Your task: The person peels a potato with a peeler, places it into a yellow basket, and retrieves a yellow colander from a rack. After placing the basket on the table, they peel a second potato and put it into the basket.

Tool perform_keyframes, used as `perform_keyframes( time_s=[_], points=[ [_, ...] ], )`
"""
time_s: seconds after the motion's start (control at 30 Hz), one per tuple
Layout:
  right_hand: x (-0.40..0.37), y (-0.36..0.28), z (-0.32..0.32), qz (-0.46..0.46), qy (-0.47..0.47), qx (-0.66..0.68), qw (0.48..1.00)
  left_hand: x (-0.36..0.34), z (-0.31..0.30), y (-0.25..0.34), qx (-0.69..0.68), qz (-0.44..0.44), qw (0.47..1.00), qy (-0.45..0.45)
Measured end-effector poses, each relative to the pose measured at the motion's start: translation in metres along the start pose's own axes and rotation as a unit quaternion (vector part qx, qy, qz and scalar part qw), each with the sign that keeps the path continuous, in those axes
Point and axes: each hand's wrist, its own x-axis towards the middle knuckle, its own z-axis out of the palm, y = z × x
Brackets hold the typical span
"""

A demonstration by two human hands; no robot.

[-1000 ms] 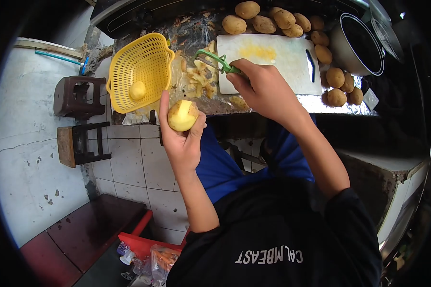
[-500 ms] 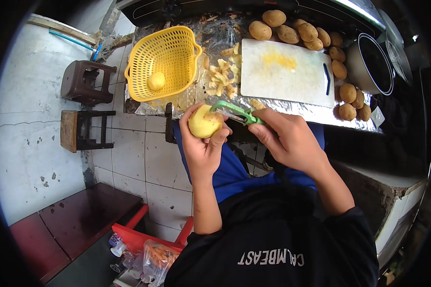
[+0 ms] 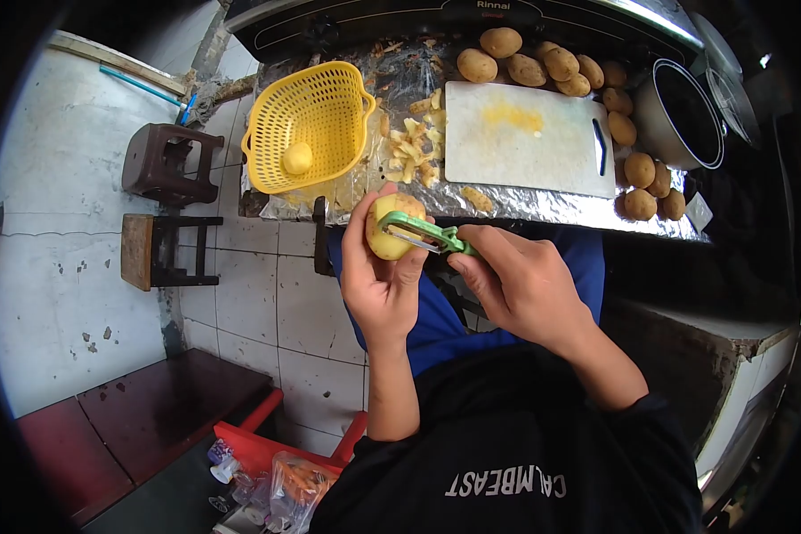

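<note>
The left hand [image 3: 378, 285] is closed around a half-peeled potato [image 3: 390, 227], with the thumb on one side and the fingers wrapped over the other. It holds the potato in the air, just in front of the counter edge and above the person's blue trousers. The side of the potato toward the camera is pale yellow, and some brown skin remains at its far end.

The right hand [image 3: 516, 285] grips the green peeler [image 3: 423, 233] firmly by the handle. The head of the peeler lies across the potato and its blade touches the peeled surface, so the two hands are close together, with only the peeler between them.

Beyond the held potato, on the foil-covered counter [image 3: 552, 206], there is a heap of peelings [image 3: 414, 151]. To the left of this heap stands a yellow basket [image 3: 311, 125] with one peeled potato [image 3: 297, 158] inside. Beyond the right hand lies a white cutting board [image 3: 525, 138] with a yellow stain. Further away, past the board, a row of unpeeled potatoes [image 3: 543, 58] follows its far edge and bends down its right side, and beside them on the right stands a dark pot [image 3: 681, 116].

Well to the left of the left hand, down on the tiled floor, are two small stools — a brown plastic one [image 3: 169, 165] and a wooden one [image 3: 156, 252].
</note>
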Motion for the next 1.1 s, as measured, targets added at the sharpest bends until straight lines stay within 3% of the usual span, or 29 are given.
perform_keyframes(
  time_s=[0.37, 1.1],
  points=[
    [0.007, -0.005, -0.002, 0.011, 0.006, 0.036, 0.999, -0.007, 0.003, 0.006, 0.080, 0.082, 0.992, 0.048],
    [0.014, 0.001, -0.002, 0.028, -0.012, 0.044, 0.999, -0.009, -0.002, 0.008, -0.005, 0.066, 0.998, 0.024]
  ],
)
